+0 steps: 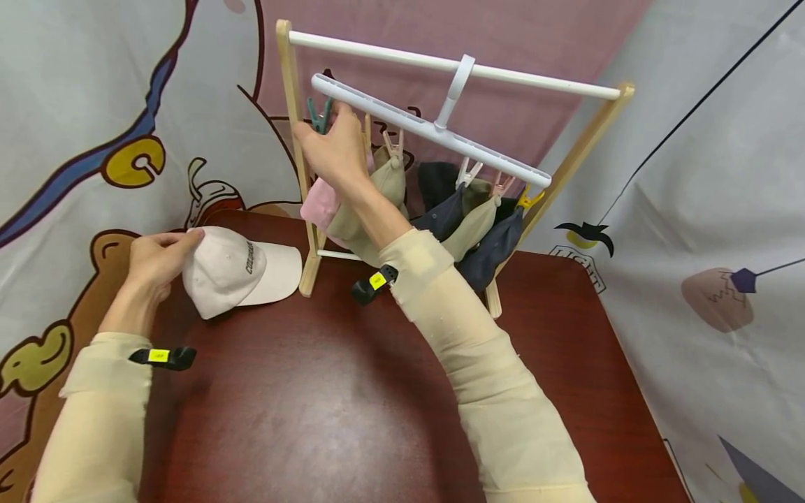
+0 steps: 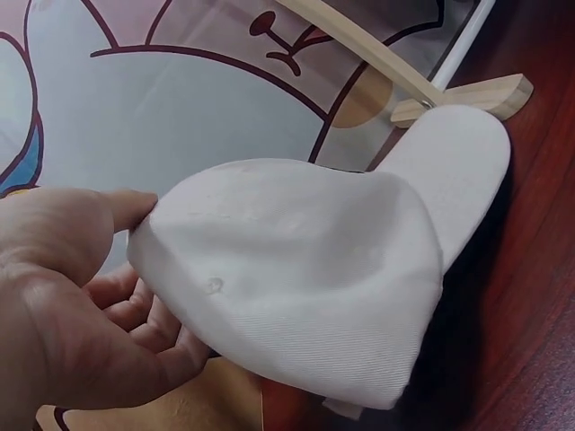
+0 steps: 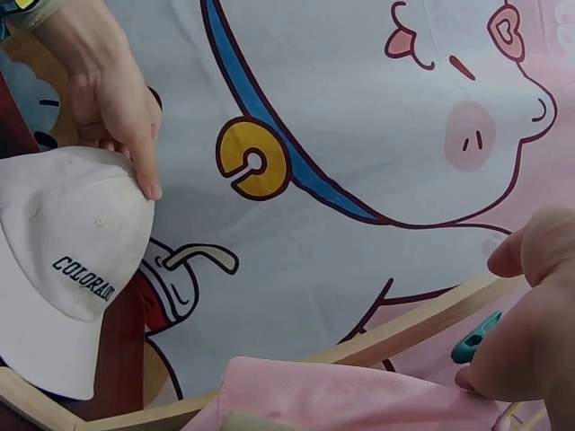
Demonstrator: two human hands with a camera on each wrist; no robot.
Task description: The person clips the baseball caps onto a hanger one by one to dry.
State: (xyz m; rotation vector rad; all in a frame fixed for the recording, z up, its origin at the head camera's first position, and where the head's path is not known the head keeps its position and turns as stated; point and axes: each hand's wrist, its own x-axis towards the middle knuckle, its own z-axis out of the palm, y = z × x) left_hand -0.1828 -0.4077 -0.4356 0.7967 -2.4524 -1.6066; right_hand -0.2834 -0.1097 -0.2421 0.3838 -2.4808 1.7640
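Note:
A white baseball cap (image 1: 220, 269) with dark "COLORADO" lettering is tilted at the left end of the table. My left hand (image 1: 157, 262) pinches the back of its crown between thumb and fingers; the left wrist view shows its brim (image 2: 458, 171) pointing away from that hand. My right hand (image 1: 336, 147) is raised at the left end of a white clip hanger (image 1: 434, 129), beside a teal clip (image 1: 320, 116). Thumb and fingers stand apart around this clip, with a gap on the thumb side in the right wrist view. A pink cap (image 1: 321, 202) hangs just below the right hand.
The hanger hooks over the white rail (image 1: 390, 54) of a wooden rack (image 1: 292, 91). Beige caps (image 1: 383, 185) and dark caps (image 1: 493, 248) hang from pink, white and yellow clips. The rack's feet stand on a reddish-brown table (image 1: 314, 391), against a printed cloth backdrop (image 1: 692, 175).

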